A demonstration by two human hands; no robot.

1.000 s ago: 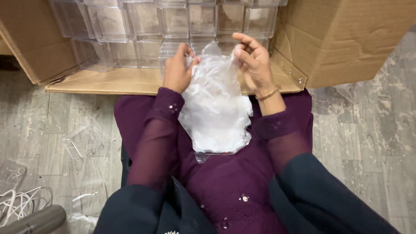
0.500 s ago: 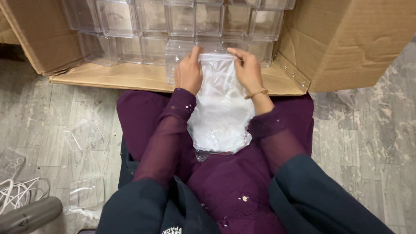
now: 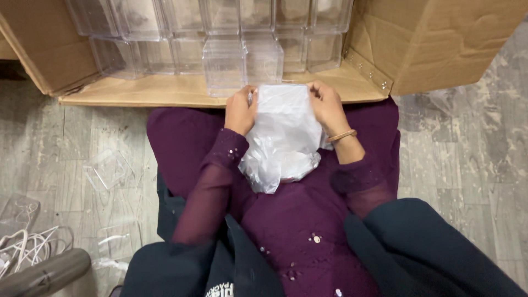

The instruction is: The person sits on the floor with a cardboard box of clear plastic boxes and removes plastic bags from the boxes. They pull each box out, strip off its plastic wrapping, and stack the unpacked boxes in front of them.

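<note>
Gripped at its top corners by left hand (image 3: 240, 110) and right hand (image 3: 326, 104): a clear plastic bag (image 3: 282, 137), hanging over a purple-clad lap. Just beyond, clear plastic boxes (image 3: 225, 66) stacked inside an open cardboard carton (image 3: 440, 44) on the floor.

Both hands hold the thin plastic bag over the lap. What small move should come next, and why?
Probably spread the top edge of the crinkled translucent plastic bag. The left hand and right hand pinch its upper corners, and it hangs slack over the purple lap, just before the clear plastic boxes.
</note>
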